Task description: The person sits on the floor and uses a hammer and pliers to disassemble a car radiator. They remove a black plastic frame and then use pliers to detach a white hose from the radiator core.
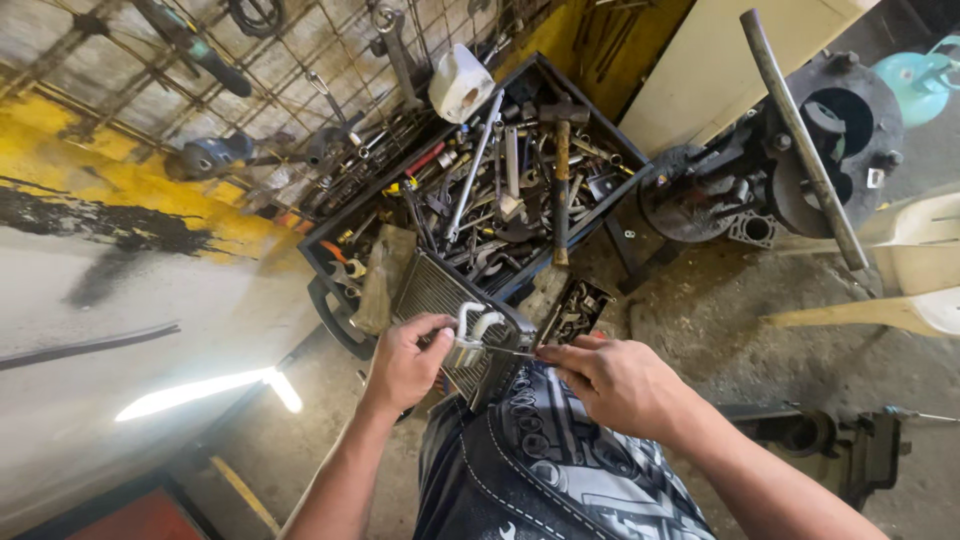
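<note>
Pinched between the thumb and fingers of the left hand (405, 358) is the bent end of a pair of pale metal tubes (474, 324) that stick out of a small finned radiator core (447, 300). The fingers are closed firmly round the tube ends. The right hand (612, 382) is closed too, its fingertips clamped on a thin metal rod or tool (500, 350) whose tip reaches across to the tubes, touching or nearly touching them; I cannot tell which.

The radiator core rests on the person's lap, its near end over the patterned dark trousers (540, 470), its far end tilted up towards the tool crate. Both hands meet at its near right corner.

Just beyond the core stands a black plastic crate (620, 160) crammed with spanners, pliers and loose steel. A hammer with a wooden handle (561, 180) lies across the heap near the crate's middle, and a long chrome bar (476, 165) slants beside it. A white plastic jug (460, 82) sits at the crate's far corner. A small open tray of sockets (575, 308) leans against the crate's near side.

To the right, on the dirty concrete floor (700, 320), sits a greasy engine housing (830, 140) with a long steel pipe (800, 135) propped across it. A car's pale body panel (120, 330) fills the left.
</note>
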